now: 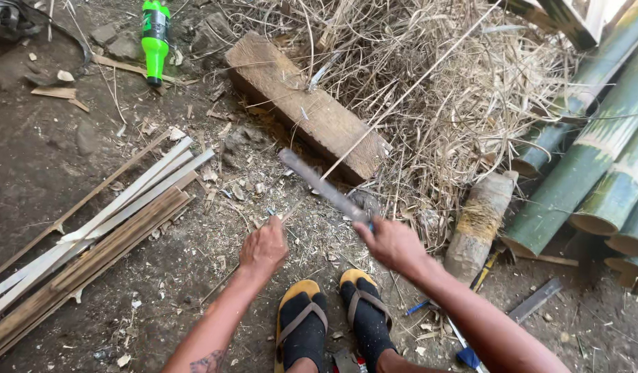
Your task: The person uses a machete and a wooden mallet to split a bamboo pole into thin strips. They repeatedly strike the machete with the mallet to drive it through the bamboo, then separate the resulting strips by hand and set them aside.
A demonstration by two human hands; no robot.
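My right hand [393, 243] grips the handle of a long grey blade [322, 186], a machete-like knife, which points up and left and looks blurred. My left hand [264, 249] pinches the near end of a long thin bamboo strip [409, 90] that runs up to the right over a thick wooden block [305, 103]. The blade lies just right of my left hand, close to the strip. My two feet in dark socks and yellow sandals [333, 318] rest on the dirt below the hands.
A bundle of split bamboo slats [98, 235] lies at left. Thick green bamboo poles [595, 159] are stacked at right, with a short log [479, 221] beside them. Dry straw [457, 90] piles behind the block. A green plastic bottle [154, 41] lies at top left.
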